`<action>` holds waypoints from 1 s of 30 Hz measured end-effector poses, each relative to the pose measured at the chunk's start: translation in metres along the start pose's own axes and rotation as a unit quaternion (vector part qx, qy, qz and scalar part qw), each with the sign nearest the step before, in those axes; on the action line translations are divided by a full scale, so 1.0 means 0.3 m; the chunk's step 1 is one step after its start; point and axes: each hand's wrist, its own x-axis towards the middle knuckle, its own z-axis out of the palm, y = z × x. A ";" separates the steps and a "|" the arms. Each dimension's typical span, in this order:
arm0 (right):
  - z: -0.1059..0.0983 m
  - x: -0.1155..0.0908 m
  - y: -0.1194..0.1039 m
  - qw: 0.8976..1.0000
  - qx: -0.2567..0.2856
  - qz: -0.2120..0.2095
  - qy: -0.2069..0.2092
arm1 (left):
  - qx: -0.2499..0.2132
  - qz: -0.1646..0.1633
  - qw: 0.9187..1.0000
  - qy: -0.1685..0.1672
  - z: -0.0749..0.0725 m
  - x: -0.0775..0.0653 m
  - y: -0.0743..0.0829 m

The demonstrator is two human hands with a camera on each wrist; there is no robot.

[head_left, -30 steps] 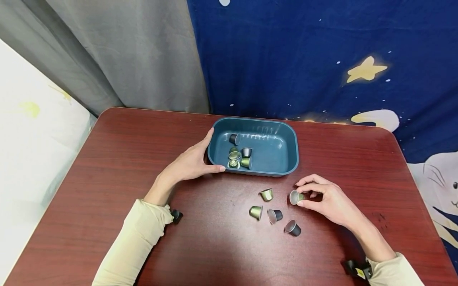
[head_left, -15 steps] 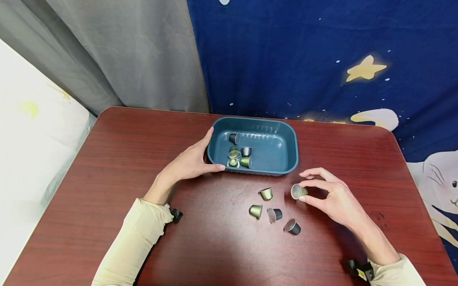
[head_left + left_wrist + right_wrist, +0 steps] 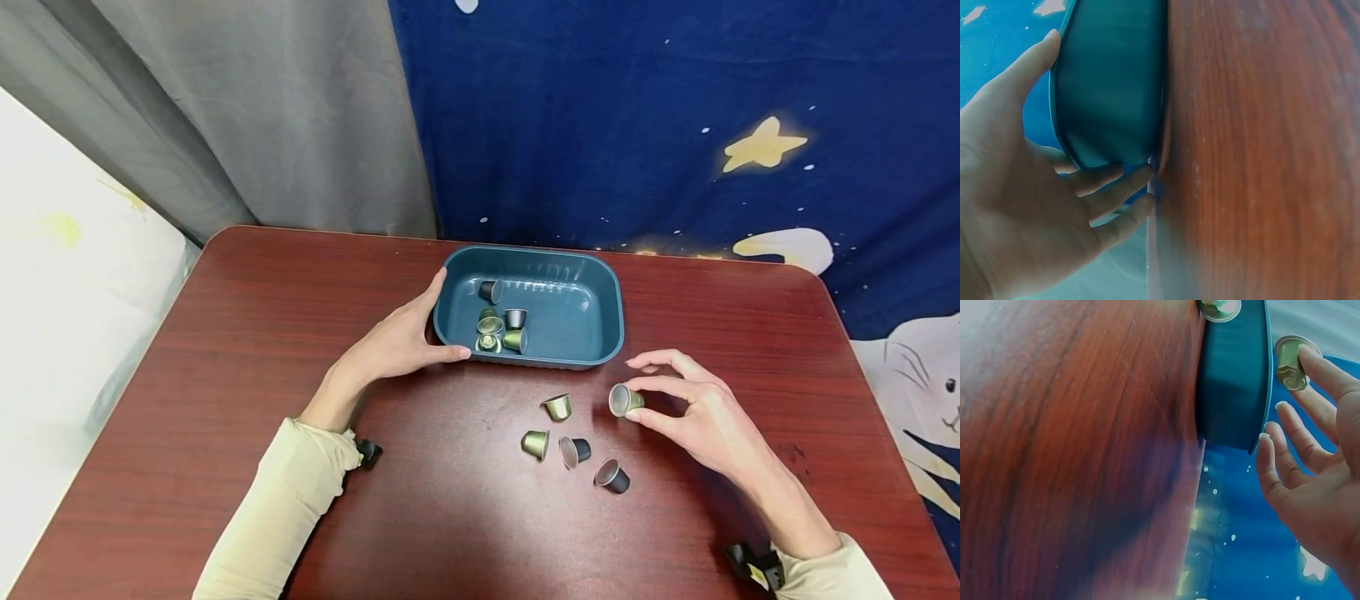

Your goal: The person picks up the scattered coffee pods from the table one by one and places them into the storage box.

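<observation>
In the head view, a blue-green plastic basin (image 3: 612, 333) holds several green, dark and silver coffee capsules at its left side. My left hand (image 3: 397, 340) rests against the basin's left end with thumb and fingers spread; in the left wrist view its fingers (image 3: 1119, 190) are fairly straight. My right hand (image 3: 701, 417) pinches a green coffee capsule (image 3: 1290, 365) between thumb and index finger, in front of the basin's right corner, its other fingers loose. Beside it on the table lie two green capsules (image 3: 535, 444) and two dark ones (image 3: 613, 476).
The reddish-brown wooden table (image 3: 247, 333) has rounded far corners. Behind it hang a grey curtain (image 3: 300, 117) and a blue curtain (image 3: 570, 117) with stars. A black wrist strap (image 3: 756, 567) sits on my right wrist.
My right hand has lifted the green capsule slightly and moved it a little toward the basin, then stayed nearly still. The left hand and basin keep their place.
</observation>
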 end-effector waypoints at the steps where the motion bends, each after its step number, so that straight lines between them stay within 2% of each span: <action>1: -0.001 0.001 -0.002 1.000 -0.001 -0.001 0.000 | 0.000 -0.001 1.000 0.000 -0.001 -0.001 0.001; 10: -0.021 0.031 -0.031 1.000 -0.015 0.003 0.021 | 0.001 0.001 1.000 -0.001 -0.004 -0.003 0.006; 30: -0.031 0.091 -0.036 1.000 -0.016 -0.012 0.019 | -0.001 0.003 1.000 0.000 -0.002 -0.003 -0.004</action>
